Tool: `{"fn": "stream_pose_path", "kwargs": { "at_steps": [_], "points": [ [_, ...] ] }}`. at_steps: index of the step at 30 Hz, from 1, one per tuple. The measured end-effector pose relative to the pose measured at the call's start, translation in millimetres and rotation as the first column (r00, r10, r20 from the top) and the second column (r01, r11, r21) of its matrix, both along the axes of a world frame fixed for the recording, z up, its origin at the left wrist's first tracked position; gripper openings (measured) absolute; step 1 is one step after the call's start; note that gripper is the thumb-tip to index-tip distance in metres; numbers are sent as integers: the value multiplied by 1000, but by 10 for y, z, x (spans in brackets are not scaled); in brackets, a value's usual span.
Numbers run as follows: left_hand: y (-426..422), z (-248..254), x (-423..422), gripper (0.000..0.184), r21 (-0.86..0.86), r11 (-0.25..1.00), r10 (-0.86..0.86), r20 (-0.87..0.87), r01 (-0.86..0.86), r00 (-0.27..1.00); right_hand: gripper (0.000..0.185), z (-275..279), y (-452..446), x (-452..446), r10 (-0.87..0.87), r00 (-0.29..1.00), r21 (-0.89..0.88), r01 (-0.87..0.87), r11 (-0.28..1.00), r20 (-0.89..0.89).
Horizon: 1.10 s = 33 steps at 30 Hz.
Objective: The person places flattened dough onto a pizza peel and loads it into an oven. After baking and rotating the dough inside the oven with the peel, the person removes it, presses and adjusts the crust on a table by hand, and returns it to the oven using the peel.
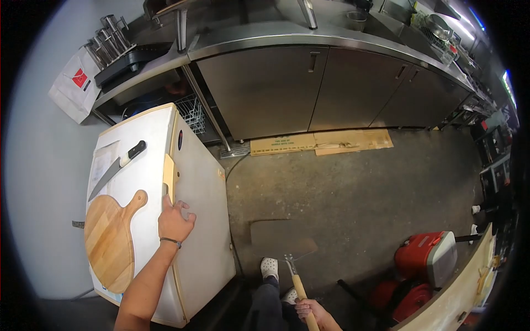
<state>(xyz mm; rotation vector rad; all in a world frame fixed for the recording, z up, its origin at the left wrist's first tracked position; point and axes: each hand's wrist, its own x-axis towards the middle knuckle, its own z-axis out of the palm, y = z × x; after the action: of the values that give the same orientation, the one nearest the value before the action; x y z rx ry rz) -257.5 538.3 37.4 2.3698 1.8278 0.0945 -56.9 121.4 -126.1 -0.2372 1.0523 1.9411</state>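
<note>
- Peel (282,240): its broad metal blade lay ahead of the person's feet, and its wooden handle (298,284) ran back toward the body; whether the blade touched the floor (353,198) could not be told.
- Right hand (310,310): the fingers were closed around the wooden handle, with the blade well apart beyond them. With a single hand on so long a tool, a firm grip and a low, level blade, clear of the white shoe (269,267) just beside it, seemed the sound practice.
- Lid handle (170,175): this pale piece sat on the near edge of the white chest (202,231), directly beyond the left fingers.
- Left hand (175,220): it was at the lower end of the lid handle, fingers loosely bent and partly spread; whether any finger hooked beneath could not be told. A hold nearer the middle of the handle would probably have given a more even pull, if one was wanted.
- Top of the chest: a knife (117,169) lay slantwise across a paper sheet (103,161), its dark grip toward the lid handle; a round wooden board (107,243) lay near its tip. Both appeared loose, so any tilting of the lid risked a slide.
- Surroundings: flat cardboard (281,144) lay along the steel cabinets (262,91); a red cooler (419,256) stood to the right.
</note>
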Motion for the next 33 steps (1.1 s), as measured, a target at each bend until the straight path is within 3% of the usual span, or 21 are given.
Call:
{"fn": "stream_pose_path", "kwargs": {
  "at_steps": [7,9,10,11,12,15,17,21,23,24,26,27,29,30,32,33],
  "points": [
    [-26,95,39,21,11,1000,14,34,-14,999,3,198,-59,75,42,992,38,-47,998,122],
    [-30,96,16,22,-1,1000,9,51,-9,999,4,569,114,168,55,983,13,-58,998,174],
    [-20,104,25,22,13,1000,14,67,-15,998,15,1121,331,203,170,876,-55,-163,985,452],
    [-20,121,33,23,-26,999,35,51,-34,998,27,1490,450,230,275,680,-152,-236,960,680],
    [-26,152,33,24,-65,996,56,33,-53,998,27,1622,486,265,272,669,-146,-240,960,691],
    [-21,203,50,24,-87,994,75,41,-71,996,27,1851,569,396,247,703,-128,-219,967,667],
    [-12,166,24,24,-102,992,84,45,-79,995,26,1775,614,473,297,735,-226,-198,954,609],
    [-12,175,21,25,-82,994,70,44,-66,997,28,1855,759,594,305,701,-242,-191,951,645],
    [-3,205,28,26,-113,991,78,21,-76,997,16,1830,775,646,105,858,-28,-105,994,503],
    [-6,204,30,27,-124,989,83,13,-81,996,16,1749,792,660,108,856,-31,-107,994,505],
    [14,195,20,28,-136,987,90,10,-88,996,4,1568,864,694,55,952,107,-91,990,300],
    [22,183,16,30,-154,984,86,5,-84,996,4,1521,864,701,57,951,104,-92,990,303],
    [35,172,0,31,-176,981,79,-3,-78,997,4,1560,902,644,151,861,120,-237,964,486],
    [38,178,1,32,-180,981,70,1,-69,998,4,1607,880,612,153,861,114,-236,965,485],
    [27,199,8,34,-186,981,57,2,-55,998,7,2077,933,502,303,413,-130,-398,908,859],
    [26,195,10,34,-180,982,59,-10,-60,998,7,2235,925,486,305,415,-132,-396,909,857]
  ]
}}
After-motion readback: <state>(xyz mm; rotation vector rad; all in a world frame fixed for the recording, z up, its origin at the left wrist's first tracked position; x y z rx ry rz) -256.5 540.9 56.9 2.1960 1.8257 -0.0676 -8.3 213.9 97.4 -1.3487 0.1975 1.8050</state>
